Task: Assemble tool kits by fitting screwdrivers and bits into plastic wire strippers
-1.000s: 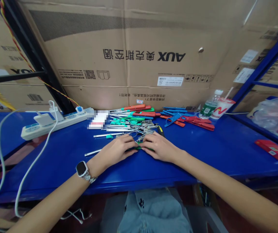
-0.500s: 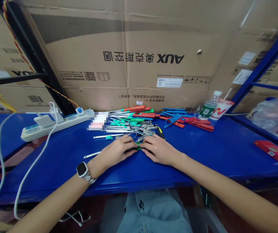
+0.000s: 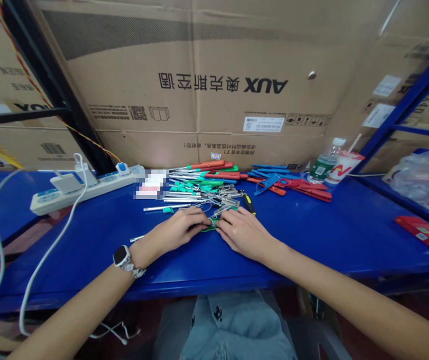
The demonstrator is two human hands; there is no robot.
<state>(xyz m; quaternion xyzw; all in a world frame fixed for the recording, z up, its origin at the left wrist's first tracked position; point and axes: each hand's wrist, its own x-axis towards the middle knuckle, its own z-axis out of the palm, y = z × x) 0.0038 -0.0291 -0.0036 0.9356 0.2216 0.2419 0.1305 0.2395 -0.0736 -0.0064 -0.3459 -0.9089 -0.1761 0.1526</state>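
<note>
Both hands meet over a small green piece [image 3: 210, 229] on the blue table. My left hand [image 3: 180, 227], with a watch on its wrist, has its fingers closed on the left end of this piece. From the right, my right hand [image 3: 245, 231] pinches its other end. Fingertips hide much of the piece. Just behind lie several metal rods with teal parts [image 3: 184, 187], clear plastic parts [image 3: 227, 201] and a black and yellow screwdriver [image 3: 249, 204]. A single metal rod [image 3: 136, 238] shows left of my left hand.
A white power strip [image 3: 87, 190] with cables is at the left. Red-handled tools [image 3: 222, 176], blue and red plastic parts [image 3: 304, 188], a bottle [image 3: 321, 162] and a cup [image 3: 344, 167] stand or lie behind. A red box [image 3: 422, 231] is right.
The fingers of both hands have shifted slightly, and more of the green piece shows between them. My left wrist has moved a little left. The view has shifted slightly.
</note>
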